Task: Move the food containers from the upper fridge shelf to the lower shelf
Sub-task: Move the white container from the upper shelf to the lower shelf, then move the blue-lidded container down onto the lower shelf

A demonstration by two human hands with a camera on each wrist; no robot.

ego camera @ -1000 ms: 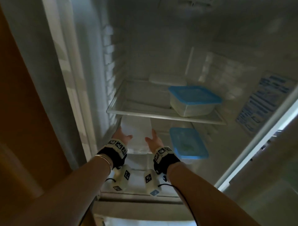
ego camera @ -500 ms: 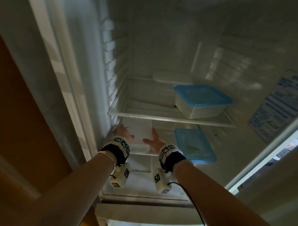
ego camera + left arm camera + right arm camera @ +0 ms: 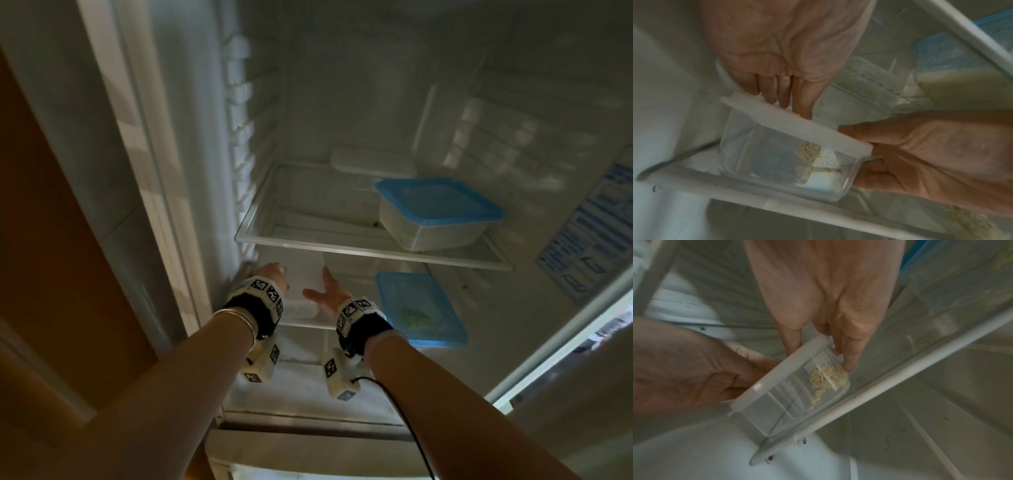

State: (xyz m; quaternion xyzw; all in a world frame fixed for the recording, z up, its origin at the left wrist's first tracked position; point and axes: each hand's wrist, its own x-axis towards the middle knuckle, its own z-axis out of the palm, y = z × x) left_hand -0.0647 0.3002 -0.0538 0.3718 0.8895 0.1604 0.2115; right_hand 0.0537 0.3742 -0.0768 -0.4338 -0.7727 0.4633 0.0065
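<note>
Person's forearms showing bare, no sleeves. Left wrist (image 3: 255,308) wearing black strap topped by white band (image 3: 265,289) carrying black-and-white square markers; thin metal bangles (image 3: 239,317) sitting just behind strap. White camera block (image 3: 262,363) hanging beneath, also carrying markers. Right wrist (image 3: 363,327) wearing matching strap, marker band, white block (image 3: 337,375); black cable (image 3: 400,411) trailing from block along forearm.
</note>
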